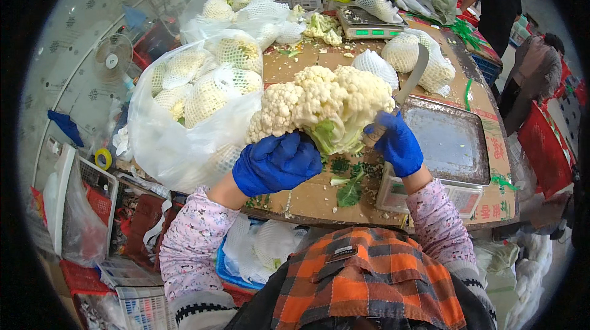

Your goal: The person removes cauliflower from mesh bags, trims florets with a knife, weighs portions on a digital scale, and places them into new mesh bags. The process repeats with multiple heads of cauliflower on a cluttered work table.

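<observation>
A large cauliflower head (322, 104) is held up over the cardboard-covered table, its green stalk facing me. My left hand (279, 161), in a blue glove, grips it from below on the left. In my blue-gloved right hand (394, 143) is a knife (414, 74) held by its handle, the curved blade pointing up and away, just right of the cauliflower. A cut green leaf (350, 193) lies on the cardboard below. Left of the cauliflower stands a clear plastic bag (152, 145) full of net-wrapped cauliflowers (207, 97).
A scale with a metal pan (445, 141) sits close on the right. Beyond are net-wrapped cauliflowers (419, 58) and another scale (368, 23), where a co-worker's gloved hands hold one. A blue basket (226, 270) stands below the table edge. Two people stand at the right.
</observation>
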`<state>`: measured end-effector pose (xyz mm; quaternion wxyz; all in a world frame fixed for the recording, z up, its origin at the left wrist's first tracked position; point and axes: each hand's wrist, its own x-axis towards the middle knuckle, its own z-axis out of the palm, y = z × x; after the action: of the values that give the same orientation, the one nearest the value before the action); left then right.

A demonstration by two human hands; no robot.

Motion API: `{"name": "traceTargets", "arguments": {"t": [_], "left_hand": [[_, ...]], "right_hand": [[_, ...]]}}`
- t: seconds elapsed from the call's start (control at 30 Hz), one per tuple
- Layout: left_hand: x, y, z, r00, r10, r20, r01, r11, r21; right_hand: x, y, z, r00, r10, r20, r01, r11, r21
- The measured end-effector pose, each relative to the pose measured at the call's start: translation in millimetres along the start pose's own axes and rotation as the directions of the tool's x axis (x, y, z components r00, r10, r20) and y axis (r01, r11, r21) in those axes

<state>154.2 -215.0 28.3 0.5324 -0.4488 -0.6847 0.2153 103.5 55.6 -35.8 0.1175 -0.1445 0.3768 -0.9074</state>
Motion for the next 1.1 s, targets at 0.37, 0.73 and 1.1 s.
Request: {"name": "traceTargets", "arguments": {"t": [0.37,0.73,1.1], "left_hand": [[10,35,68,0.114,-0.601,0.791,0.516,-0.645,-0.564],[25,107,160,0.714,-0.301,0.632,-0.569,-0.775,0.274],[67,133,180,0.78,-0.128,0.612,-0.413,-0.84,0.351]], "right_hand": [[-57,-63,5,0.996,-0.081,-0.035,0.071,0.969,-0.237],[-144,-86,-27,0.925,-0.195,-0.325,0.074,0.934,-0.349],[-223,-87,-44,0.819,-0.275,-0.503,0.077,0.922,-0.38]]}}
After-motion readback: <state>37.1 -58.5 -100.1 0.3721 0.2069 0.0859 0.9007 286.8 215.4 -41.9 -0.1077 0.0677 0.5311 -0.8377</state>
